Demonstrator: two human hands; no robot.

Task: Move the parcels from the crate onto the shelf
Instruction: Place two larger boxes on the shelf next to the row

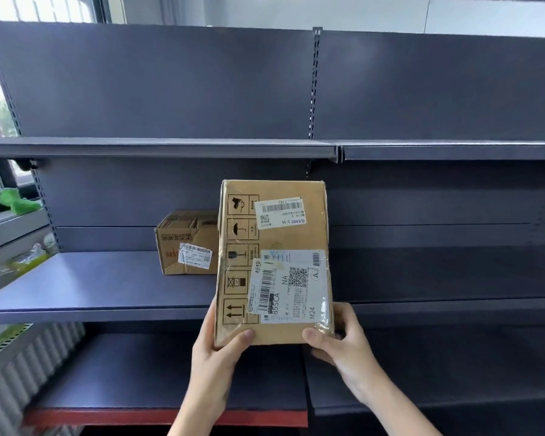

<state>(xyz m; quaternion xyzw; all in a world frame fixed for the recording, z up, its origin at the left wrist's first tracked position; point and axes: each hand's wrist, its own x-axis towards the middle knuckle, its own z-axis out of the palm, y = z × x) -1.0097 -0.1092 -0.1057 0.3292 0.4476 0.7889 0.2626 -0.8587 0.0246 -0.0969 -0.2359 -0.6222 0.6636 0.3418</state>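
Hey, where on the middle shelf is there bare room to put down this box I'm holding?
The middle shelf is bare from its left upright to the small box. Right of the held box, gripped by the left hand and right hand, the shelf also looks bare. The only crowded spot is the narrow stretch beside the small box.

Both forearms reach up and forward, converging. Left hand grips the parcel at its lower left corner, thumb on the front face. Right hand grips the lower right corner likewise (fingers wrapped behind, hidden).
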